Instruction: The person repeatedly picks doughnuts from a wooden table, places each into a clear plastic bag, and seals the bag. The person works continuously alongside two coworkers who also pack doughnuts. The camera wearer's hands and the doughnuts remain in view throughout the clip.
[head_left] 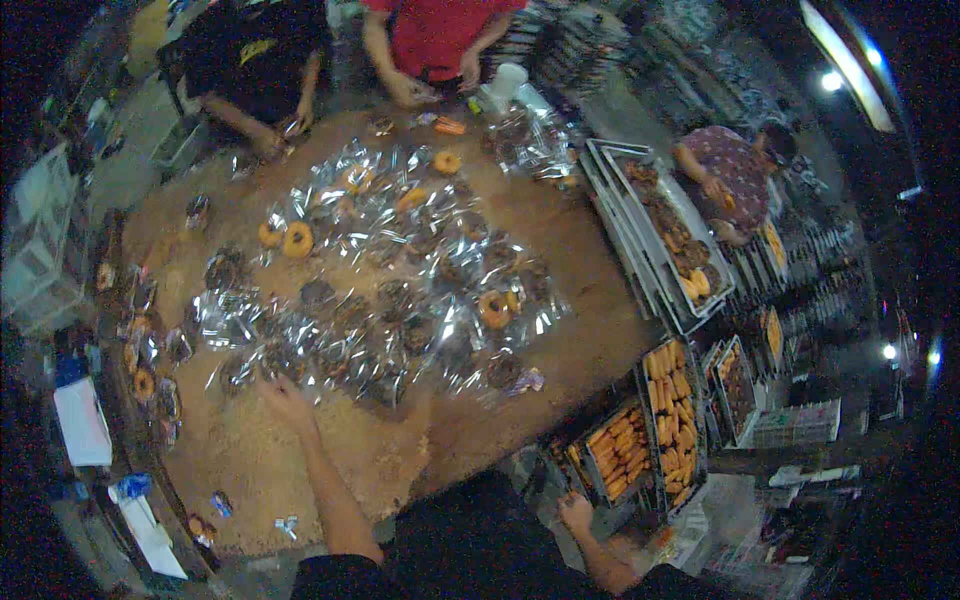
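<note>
On the brown table [235,470], wrapped doughnuts [415,335] lie in a broad heap over its middle, the clear film glinting; the rings themselves are round, so only the heap has a long axis, which runs roughly across the table from left to right. At the heap's left near edge, the left hand [287,400] reaches in, fingers pointing away from the person toward a wrapped dark doughnut [235,374]; blur hides whether those fingers are apart or pinching film. Off the table's right near corner, the right hand [576,512] sits just beside a small tray [594,474] of long pastries [620,455], its fingertips toward the tray, and I cannot tell whether they are together or touching. Next to it, a larger tray [700,430] has its long axis running away from the person. Along the table's right edge, grey trays [628,235] slant from far left to near right.
</note>
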